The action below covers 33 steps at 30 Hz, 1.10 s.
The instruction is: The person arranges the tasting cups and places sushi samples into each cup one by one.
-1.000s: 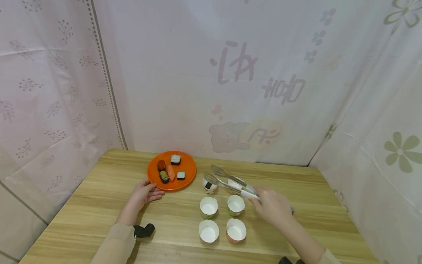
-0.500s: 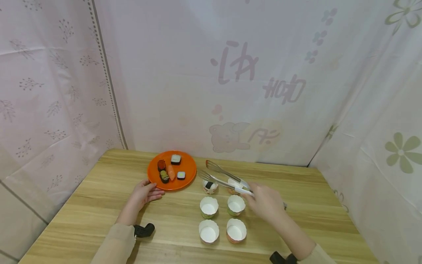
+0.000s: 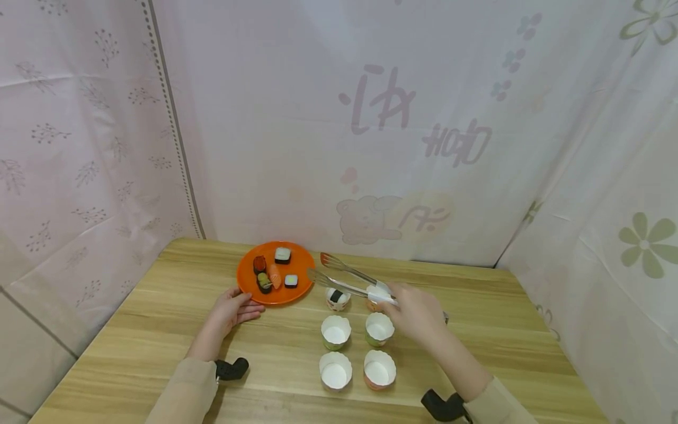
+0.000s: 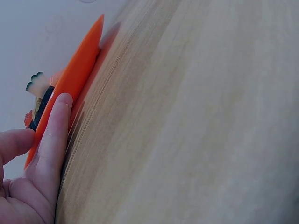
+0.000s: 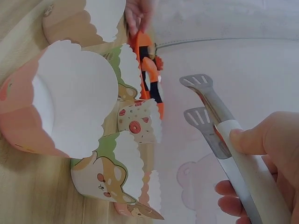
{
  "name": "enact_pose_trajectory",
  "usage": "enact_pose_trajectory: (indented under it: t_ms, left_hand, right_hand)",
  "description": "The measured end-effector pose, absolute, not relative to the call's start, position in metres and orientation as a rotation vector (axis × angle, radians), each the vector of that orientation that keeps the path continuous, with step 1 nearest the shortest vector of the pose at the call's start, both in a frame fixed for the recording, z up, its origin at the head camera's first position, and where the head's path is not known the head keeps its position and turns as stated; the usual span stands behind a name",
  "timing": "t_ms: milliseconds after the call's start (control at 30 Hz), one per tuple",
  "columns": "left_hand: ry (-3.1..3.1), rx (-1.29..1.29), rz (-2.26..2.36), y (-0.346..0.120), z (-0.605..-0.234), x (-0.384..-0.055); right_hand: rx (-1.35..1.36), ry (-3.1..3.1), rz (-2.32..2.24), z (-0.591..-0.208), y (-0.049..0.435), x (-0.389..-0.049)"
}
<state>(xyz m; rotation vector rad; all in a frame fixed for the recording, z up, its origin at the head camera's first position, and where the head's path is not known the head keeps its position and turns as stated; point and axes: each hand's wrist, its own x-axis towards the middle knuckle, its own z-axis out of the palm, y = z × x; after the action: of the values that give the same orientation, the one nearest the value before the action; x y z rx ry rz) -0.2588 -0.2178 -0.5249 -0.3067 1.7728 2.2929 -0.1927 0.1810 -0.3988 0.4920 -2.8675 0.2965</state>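
Observation:
An orange plate (image 3: 302,265) bears several toy sushi pieces, among them a salmon nigiri (image 3: 275,277) and a small roll (image 3: 291,281). My left hand (image 3: 233,309) pinches its near left edge; in the left wrist view the thumb is at the rim and a finger (image 4: 55,123) lies along the underside. My right hand (image 3: 421,312) grips metal tongs (image 3: 349,288) with white handles. The tongs' slotted tips are spread, with nothing between them, close to the plate's right rim. Below them, a paper cup (image 3: 337,303) contains a white rice ball with a black strip.
More paper baking cups stand in two columns right of centre: a green one (image 3: 335,333), another green one (image 3: 378,330), a pink one (image 3: 379,370) and others. They stand on a wooden table (image 3: 492,330). A printed curtain (image 3: 296,147) hangs behind the table.
My right hand has moved left with the tongs, bringing their tips from above the rice-ball cup to the plate's right edge. The left hand and the plate have stayed in place.

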Motion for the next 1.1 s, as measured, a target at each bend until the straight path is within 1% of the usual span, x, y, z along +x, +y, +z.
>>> enact_pose_trajectory:
  t_ms: [633, 1100]
  left_hand:
    - [1.781, -0.328, 2.276, -0.217, -0.525, -0.259]
    - [1.773, -0.304, 2.281, -0.218, -0.524, -0.257]
  right_hand:
    - [0.583, -2.902, 0.347, -0.402, 0.173, -0.213]
    - [0.625, -2.944, 0.298, -0.405, 0.162, -0.225]
